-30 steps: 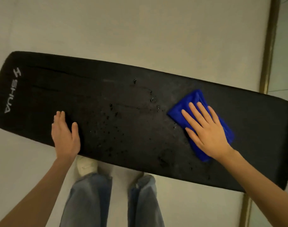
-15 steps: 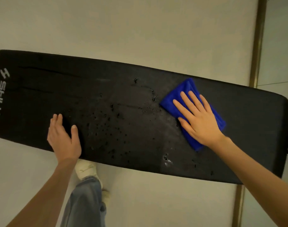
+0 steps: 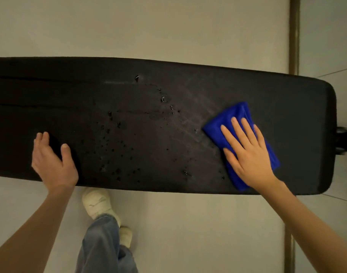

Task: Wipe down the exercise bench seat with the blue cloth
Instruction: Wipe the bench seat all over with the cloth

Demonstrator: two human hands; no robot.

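So, flat right hand (image 3: 249,154) presses folded blue cloth (image 3: 237,115); flat left hand (image 3: 52,162), droplet-speckled seat (image 3: 188,85).

One black bench seat (image 3: 188,85) lying across the floor (image 3: 168,26), one blue cloth (image 3: 237,113) sitting near the seat's right end, two hands resting on the seat, left hand (image 3: 52,164) at its near edge, right hand (image 3: 247,152) pressing flat on the cloth, many water droplets (image 3: 163,99) dotting its middle, two pale shoes (image 3: 98,201) standing just off its near edge.

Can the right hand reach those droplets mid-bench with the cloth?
Probably yes. The right hand lies flat on the blue cloth, and only bare bench seat lies between it and the droplets; the left hand rests beyond them.
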